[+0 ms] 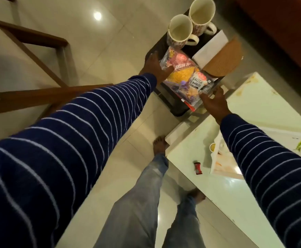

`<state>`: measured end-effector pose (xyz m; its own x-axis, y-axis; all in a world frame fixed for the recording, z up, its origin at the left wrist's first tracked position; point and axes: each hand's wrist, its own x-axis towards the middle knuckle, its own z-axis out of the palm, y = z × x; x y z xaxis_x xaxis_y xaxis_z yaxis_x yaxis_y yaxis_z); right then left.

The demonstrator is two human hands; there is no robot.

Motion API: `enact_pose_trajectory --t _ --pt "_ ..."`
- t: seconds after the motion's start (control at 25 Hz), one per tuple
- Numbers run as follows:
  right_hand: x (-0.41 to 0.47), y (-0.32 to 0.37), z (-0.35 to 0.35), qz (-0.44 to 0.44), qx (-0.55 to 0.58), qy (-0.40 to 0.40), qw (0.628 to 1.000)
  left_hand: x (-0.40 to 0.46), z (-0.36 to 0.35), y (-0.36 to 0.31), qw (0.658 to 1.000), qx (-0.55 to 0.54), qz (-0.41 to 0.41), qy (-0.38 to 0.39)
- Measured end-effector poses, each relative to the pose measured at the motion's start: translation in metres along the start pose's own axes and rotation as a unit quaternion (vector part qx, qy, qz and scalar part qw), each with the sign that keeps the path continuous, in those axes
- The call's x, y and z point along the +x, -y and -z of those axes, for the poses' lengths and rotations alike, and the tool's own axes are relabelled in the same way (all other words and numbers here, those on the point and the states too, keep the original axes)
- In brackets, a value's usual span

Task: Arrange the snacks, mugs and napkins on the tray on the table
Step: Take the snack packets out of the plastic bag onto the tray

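A dark tray hangs over the floor just off the white table's far corner. Two pale patterned mugs stand upright at its far end. A bhujia sev packet and a salted peanuts packet lie overlapping at the near end. A white napkin and a brown round mat lie on the right side. My left hand grips the tray's left rim, thumb on the sev packet. My right hand holds the near right edge beside the peanuts.
On the table sit a small red wrapper, a stained white paper box and a small yellow cup. A wooden chair frame stands to the left, dark reddish furniture at the top right. My legs and bare feet are on glossy tiles.
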<state>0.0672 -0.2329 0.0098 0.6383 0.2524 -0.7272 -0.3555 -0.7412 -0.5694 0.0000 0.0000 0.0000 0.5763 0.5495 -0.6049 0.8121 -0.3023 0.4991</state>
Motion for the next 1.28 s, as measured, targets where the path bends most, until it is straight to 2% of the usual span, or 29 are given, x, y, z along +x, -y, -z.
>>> enact_pose_trajectory --t 0.16,0.32,0.4,0.52,0.64,0.84,1.08,1.2,1.28 --pt "0.016 -0.002 -0.005 -0.040 0.100 0.035 0.994 0.014 -0.003 0.001 0.998 -0.035 0.042 0.010" --pt "0.024 -0.001 -0.010 -0.038 0.128 0.046 0.990 0.025 -0.011 0.010 0.995 -0.061 0.075 0.007" --pt "0.026 -0.002 -0.013 -0.032 0.133 0.050 0.989 0.029 -0.012 0.014 0.994 -0.061 0.085 0.035" --pt "0.021 0.003 -0.015 -0.017 0.131 0.045 0.990 0.024 -0.017 0.015 0.995 -0.056 0.057 0.054" --pt "0.004 0.007 -0.007 0.003 0.145 0.042 0.989 0.004 -0.016 0.011 0.998 -0.063 -0.002 0.013" --pt "-0.045 0.006 0.020 0.070 0.184 0.058 0.979 -0.056 -0.007 -0.003 0.985 -0.162 -0.054 -0.030" --pt "-0.127 0.000 0.080 0.197 0.141 -0.016 0.970 -0.154 0.012 -0.054 0.928 -0.363 -0.061 0.061" --pt "-0.177 -0.005 0.124 0.255 0.134 -0.083 0.954 -0.205 0.019 -0.094 0.861 -0.477 -0.071 0.160" --pt "-0.213 -0.007 0.154 0.279 0.147 -0.108 0.943 -0.237 0.023 -0.126 0.838 -0.507 -0.066 0.188"
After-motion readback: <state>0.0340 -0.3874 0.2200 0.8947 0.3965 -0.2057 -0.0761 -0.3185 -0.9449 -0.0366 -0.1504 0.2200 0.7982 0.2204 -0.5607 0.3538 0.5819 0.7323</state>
